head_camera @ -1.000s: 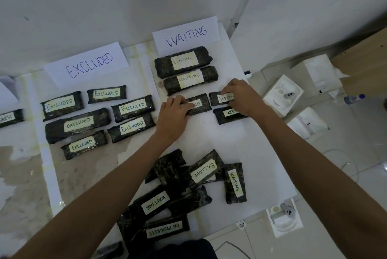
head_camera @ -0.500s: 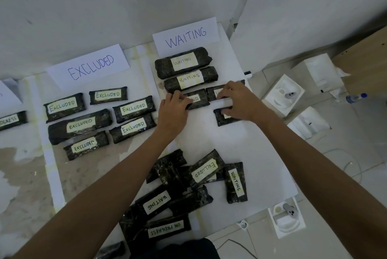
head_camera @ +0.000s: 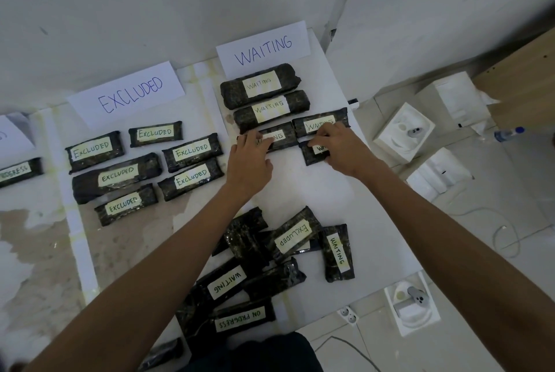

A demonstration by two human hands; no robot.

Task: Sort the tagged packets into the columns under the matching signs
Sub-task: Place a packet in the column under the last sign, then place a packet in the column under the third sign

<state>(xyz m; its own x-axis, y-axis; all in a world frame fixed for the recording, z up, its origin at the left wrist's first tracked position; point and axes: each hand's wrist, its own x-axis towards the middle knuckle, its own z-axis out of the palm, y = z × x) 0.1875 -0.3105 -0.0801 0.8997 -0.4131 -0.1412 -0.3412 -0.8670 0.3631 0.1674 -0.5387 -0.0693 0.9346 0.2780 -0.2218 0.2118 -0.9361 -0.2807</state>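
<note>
Under the WAITING sign (head_camera: 264, 47) lie two large dark packets (head_camera: 258, 84) tagged WAITING. Just below them, the fingers of my left hand (head_camera: 249, 161) grip the left end of a small WAITING packet (head_camera: 280, 137). My right hand (head_camera: 339, 149) holds another WAITING packet (head_camera: 319, 125) by its near edge and partly covers a third (head_camera: 312, 155). Several EXCLUDED packets (head_camera: 117, 173) lie under the EXCLUDED sign (head_camera: 129, 95). A loose pile near me holds an EXCLUDED packet (head_camera: 292, 236), two WAITING packets (head_camera: 338, 251) and an ON PROGRESS packet (head_camera: 240, 319).
A packet tagged ON PROGRESS (head_camera: 18, 171) lies at the far left. White foam boxes (head_camera: 402, 131), a bottle (head_camera: 507, 134) and a wooden panel (head_camera: 525, 77) stand on the floor to the right. A foam tray with a grey device (head_camera: 411, 302) and a socket strip (head_camera: 348, 314) sit by the board's near right corner.
Both hands have slid their small WAITING packets away from me, up against the two large WAITING packets. The third small packet stayed put under my right hand.
</note>
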